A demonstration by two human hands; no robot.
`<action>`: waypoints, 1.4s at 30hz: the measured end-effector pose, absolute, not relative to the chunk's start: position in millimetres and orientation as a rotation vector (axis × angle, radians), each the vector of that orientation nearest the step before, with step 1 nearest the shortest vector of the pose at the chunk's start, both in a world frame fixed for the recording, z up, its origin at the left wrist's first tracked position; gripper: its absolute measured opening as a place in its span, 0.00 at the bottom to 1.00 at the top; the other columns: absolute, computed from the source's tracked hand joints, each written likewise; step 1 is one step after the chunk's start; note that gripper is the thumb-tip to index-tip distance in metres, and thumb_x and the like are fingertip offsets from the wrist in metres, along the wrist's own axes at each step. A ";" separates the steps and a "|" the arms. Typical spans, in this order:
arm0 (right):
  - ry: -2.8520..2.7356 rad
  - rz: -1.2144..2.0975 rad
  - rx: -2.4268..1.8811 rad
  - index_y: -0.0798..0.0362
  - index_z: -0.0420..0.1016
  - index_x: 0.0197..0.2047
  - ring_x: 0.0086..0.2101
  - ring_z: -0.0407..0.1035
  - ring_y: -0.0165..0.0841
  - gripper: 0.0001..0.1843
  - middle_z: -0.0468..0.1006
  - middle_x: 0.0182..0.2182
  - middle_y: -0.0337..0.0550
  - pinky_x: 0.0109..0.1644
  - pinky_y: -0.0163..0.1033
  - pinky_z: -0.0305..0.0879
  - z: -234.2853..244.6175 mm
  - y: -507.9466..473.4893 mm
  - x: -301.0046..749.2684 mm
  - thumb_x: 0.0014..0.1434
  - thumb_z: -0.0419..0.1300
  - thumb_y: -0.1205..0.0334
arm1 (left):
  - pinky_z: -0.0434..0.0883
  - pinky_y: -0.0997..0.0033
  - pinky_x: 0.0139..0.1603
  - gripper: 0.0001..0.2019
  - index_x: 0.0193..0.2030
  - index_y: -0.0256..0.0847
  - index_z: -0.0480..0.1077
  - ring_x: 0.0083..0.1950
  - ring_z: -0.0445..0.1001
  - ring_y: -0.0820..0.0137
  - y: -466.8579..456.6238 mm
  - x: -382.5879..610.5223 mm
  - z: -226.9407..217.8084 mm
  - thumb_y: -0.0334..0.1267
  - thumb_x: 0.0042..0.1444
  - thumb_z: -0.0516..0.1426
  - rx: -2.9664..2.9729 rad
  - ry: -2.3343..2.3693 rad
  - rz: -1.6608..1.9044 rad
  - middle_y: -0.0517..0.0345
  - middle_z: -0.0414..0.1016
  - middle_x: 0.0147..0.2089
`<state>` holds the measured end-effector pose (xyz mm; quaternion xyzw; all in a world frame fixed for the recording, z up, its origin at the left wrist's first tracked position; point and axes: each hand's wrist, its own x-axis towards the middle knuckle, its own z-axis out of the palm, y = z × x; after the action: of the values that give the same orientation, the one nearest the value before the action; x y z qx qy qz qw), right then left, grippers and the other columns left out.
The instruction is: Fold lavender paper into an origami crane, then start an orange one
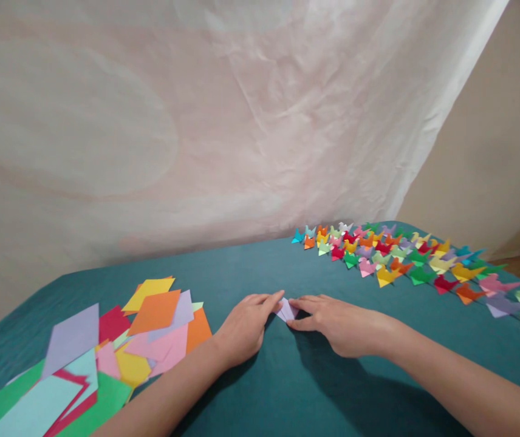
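Left fingers (pixel 274 301) are bunched on the lilac paper (pixel 286 310), right fingers (pixel 304 305) slightly parted at its other edge; part-folded, it is held on the table (pixel 242 264). Finished birds (pixel 421 275) ranked rightward; sheets (pixel 155 312) leftward, unfolded.

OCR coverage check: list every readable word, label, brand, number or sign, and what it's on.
None readable.
Folded lilac paper, loose coloured sheets, teal cloth, pale backdrop: no lettering visible.
Folded paper birds: too small to rule out fine marks.

Head camera looks forward, down across the table (pixel 237 267).
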<state>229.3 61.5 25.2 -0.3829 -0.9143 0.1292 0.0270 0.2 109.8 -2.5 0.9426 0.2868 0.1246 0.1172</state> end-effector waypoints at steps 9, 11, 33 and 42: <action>-2.757 0.542 -1.058 0.44 0.72 0.52 0.57 0.57 0.43 0.34 0.60 0.60 0.47 0.58 0.49 0.56 25.4 68.7 239.5 0.44 0.52 0.81 | 0.60 0.54 0.57 0.20 0.57 0.45 0.62 0.59 0.62 0.59 102.3 3.9 -5.9 0.27 0.59 0.48 2.992 0.654 0.286 0.51 0.67 0.58; -2.696 0.628 -1.025 0.43 0.74 0.50 0.55 0.61 0.39 0.34 0.66 0.57 0.43 0.57 0.44 0.57 23.7 75.0 241.3 0.44 0.49 0.82 | 0.61 0.53 0.56 0.20 0.58 0.44 0.62 0.59 0.63 0.58 101.2 4.7 -6.8 0.28 0.59 0.48 3.014 0.658 0.276 0.48 0.66 0.58; -2.083 0.259 -1.696 0.54 0.72 0.35 0.36 0.65 0.36 0.16 0.70 0.32 0.43 0.40 0.39 0.55 -19.1 80.7 205.1 0.50 0.62 0.50 | 0.64 0.61 0.56 0.22 0.53 0.42 0.67 0.53 0.67 0.66 111.7 2.9 -16.8 0.23 0.54 0.48 2.682 0.781 0.584 0.55 0.72 0.51; -1.996 0.319 -1.696 0.53 0.71 0.34 0.36 0.65 0.36 0.13 0.72 0.32 0.42 0.39 0.39 0.53 -22.3 78.8 201.0 0.48 0.63 0.54 | 0.64 0.60 0.56 0.16 0.56 0.40 0.63 0.54 0.66 0.64 108.9 5.0 -12.1 0.34 0.61 0.50 2.638 0.838 0.600 0.51 0.70 0.52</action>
<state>201.0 78.8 -22.3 -0.6226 -0.7327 0.1172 0.2486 5.0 108.9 -12.1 0.9203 0.2923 0.2094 0.1541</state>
